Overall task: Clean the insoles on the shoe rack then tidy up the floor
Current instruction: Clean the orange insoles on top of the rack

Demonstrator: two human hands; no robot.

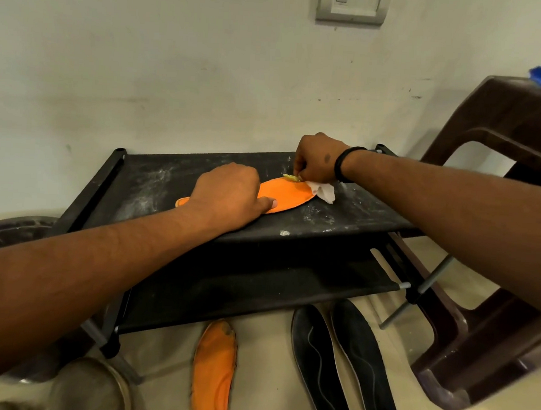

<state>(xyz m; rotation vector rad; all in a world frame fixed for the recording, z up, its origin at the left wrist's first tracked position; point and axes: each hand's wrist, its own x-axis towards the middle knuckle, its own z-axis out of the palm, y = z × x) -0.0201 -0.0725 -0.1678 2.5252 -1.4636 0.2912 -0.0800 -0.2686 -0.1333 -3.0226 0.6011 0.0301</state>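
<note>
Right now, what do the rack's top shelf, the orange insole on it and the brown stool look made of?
Top shelf: looks like black fabric stretched on a frame; it sags slightly and is dusted with white powder. Orange insole: probably foam with a matte cloth face, thin and flat, no shine. Brown stool: seems moulded plastic, smooth with a soft gloss and rounded edges.

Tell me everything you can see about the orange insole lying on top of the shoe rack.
The orange insole lies flat on the shoe rack's dusty black top shelf, toe end to the right. It looks like smooth foam or fabric, bright and fairly clean. The left hand presses down its middle, hiding that part. The right hand pinches a white tissue at its toe edge.
</note>
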